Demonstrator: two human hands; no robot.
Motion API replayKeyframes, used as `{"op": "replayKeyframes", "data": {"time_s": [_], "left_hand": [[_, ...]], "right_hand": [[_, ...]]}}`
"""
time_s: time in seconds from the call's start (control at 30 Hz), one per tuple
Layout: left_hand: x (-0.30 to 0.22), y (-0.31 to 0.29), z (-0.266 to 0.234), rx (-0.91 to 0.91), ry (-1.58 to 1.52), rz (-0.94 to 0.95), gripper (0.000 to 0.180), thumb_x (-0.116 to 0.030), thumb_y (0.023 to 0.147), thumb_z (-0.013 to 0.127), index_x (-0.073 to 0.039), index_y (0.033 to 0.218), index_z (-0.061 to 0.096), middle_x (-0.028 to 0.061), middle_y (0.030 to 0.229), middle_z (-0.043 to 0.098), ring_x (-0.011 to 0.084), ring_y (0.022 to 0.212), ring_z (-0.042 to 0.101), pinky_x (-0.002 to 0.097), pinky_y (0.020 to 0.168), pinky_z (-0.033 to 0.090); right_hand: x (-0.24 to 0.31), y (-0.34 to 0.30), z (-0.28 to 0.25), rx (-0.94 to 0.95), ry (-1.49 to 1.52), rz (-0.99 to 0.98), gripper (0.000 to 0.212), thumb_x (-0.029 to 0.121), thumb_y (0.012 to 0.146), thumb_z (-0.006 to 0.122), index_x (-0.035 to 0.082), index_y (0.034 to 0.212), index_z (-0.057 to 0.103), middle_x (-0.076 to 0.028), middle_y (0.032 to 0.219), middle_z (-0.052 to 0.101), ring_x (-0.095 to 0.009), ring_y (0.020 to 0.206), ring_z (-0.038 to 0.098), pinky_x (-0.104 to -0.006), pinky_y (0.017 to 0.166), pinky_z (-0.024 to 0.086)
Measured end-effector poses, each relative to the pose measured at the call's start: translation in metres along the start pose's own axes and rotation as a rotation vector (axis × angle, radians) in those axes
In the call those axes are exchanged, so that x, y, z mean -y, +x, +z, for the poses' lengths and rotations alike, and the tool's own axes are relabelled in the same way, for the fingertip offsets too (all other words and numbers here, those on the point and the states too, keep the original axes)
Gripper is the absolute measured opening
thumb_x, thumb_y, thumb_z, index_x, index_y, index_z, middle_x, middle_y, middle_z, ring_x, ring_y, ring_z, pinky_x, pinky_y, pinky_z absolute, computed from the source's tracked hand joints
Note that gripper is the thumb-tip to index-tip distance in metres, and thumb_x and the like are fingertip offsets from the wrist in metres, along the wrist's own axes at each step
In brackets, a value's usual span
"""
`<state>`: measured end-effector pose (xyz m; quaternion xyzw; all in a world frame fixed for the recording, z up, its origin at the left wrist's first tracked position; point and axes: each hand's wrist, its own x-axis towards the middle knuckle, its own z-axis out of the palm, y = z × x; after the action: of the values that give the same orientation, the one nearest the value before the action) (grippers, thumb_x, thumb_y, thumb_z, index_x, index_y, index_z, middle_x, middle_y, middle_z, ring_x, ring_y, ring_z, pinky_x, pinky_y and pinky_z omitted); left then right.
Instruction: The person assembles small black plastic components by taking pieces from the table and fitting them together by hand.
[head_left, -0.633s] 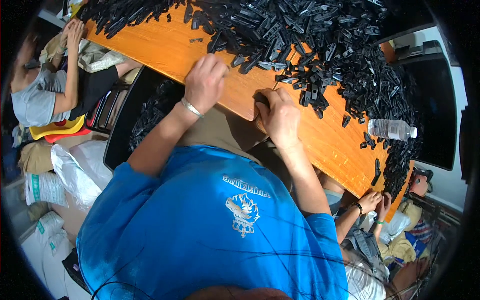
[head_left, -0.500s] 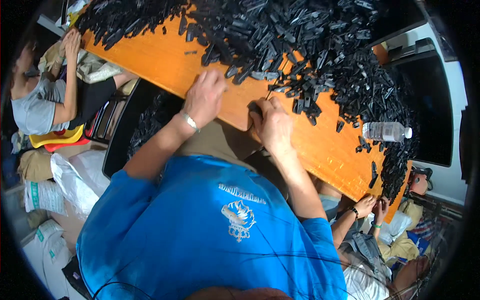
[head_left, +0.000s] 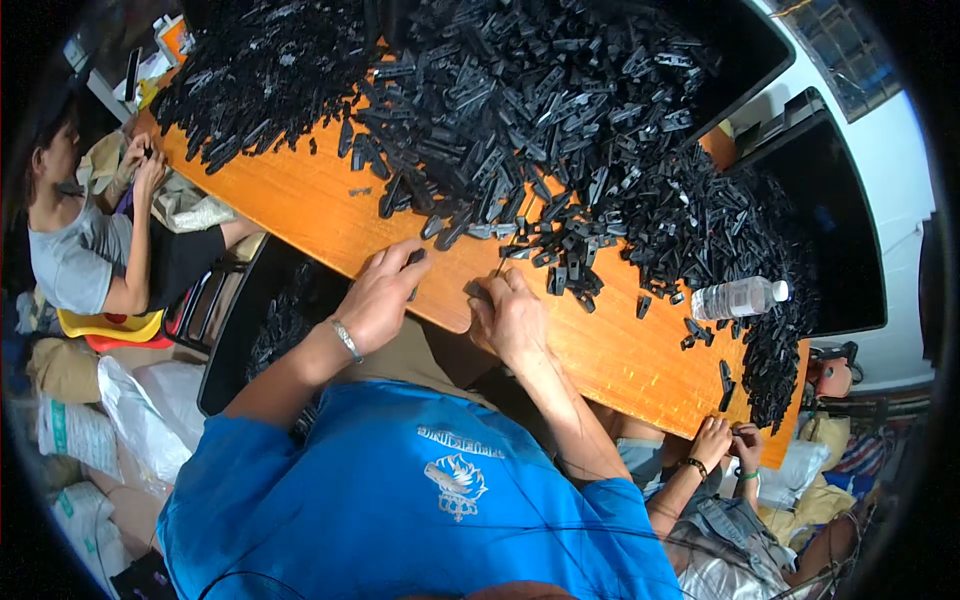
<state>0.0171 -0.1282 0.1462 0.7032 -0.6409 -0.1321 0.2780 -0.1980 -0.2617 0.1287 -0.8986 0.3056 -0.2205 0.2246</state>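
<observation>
My left hand, with a metal bracelet at its wrist, is at the table's near edge. Its fingers are closed round a small black plastic piece. To its right, my right hand pinches another black plastic piece between thumb and fingers, just over the table edge. The exact shape of both pieces is mostly covered by my fingers. Beyond my hands spreads a large heap of black plastic pieces, long and clip-like, on the orange wooden table. Several lie loose at the heap's near side.
A clear plastic bottle lies on its side on the right part of the heap. One person sits at the left; another person's hands work at the table's right end. A black container with black pieces stands by my left arm.
My left hand, blurred and farther over the table before, has come nearer the edge and now shows a black piece. My right hand keeps its piece. The whole view has shifted somewhat.
</observation>
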Motion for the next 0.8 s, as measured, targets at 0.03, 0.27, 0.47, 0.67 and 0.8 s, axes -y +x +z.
{"op": "replayKeyframes", "data": {"time_s": [0.03,0.27,0.47,0.67,0.8], "left_hand": [[0.004,-0.001,-0.001,-0.01,0.003,0.012,0.058,0.01,0.086,0.058,-0.001,0.143,0.063,0.0234,0.156,0.05,0.0454,0.137,0.051,0.0491,0.118,0.044],[0.023,0.004,-0.005,-0.022,0.216,0.081,0.016,-0.004,0.089,0.067,-0.009,0.101,0.077,0.0105,0.116,0.064,0.0325,0.116,0.061,0.0437,0.097,0.055],[0.039,0.006,0.004,-0.226,0.019,0.104,0.032,-0.011,0.077,0.088,-0.008,0.107,0.076,0.0116,0.102,0.066,0.037,0.105,0.062,0.0463,0.092,0.053],[0.061,-0.002,0.017,-0.277,-0.077,0.039,0.023,-0.009,0.08,0.086,-0.007,0.1,0.075,0.0109,0.102,0.068,0.0351,0.102,0.064,0.0444,0.091,0.053],[0.057,-0.006,0.016,-0.294,-0.114,0.038,0.02,-0.01,0.081,0.087,-0.007,0.097,0.075,0.0101,0.1,0.068,0.0347,0.1,0.064,0.0444,0.088,0.054]], "right_hand": [[-0.002,-0.003,0.003,-0.016,0.011,-0.011,0.027,0.015,0.089,0.082,0.006,0.114,0.075,-0.018,0.108,0.069,-0.042,0.09,0.073,-0.0495,0.076,0.06],[-0.008,-0.002,0.008,-0.01,-0.013,-0.051,0.028,0.016,0.088,0.083,0.007,0.114,0.075,-0.018,0.104,0.067,-0.041,0.089,0.072,-0.0494,0.075,0.06],[-0.002,0.008,0.002,0.022,0.063,-0.003,0.021,0.013,0.089,0.081,0.007,0.11,0.076,-0.02,0.102,0.069,-0.043,0.092,0.071,-0.0495,0.078,0.059],[0.017,0.029,0.019,-0.002,0.18,-0.077,0.026,0.007,0.087,0.086,0.004,0.111,0.078,-0.014,0.102,0.068,-0.034,0.09,0.072,-0.0408,0.078,0.058],[0.022,0.034,0.033,0.008,0.172,-0.091,0.028,0.008,0.083,0.088,0.006,0.11,0.08,-0.013,0.103,0.069,-0.038,0.089,0.073,-0.0441,0.075,0.06]]}}
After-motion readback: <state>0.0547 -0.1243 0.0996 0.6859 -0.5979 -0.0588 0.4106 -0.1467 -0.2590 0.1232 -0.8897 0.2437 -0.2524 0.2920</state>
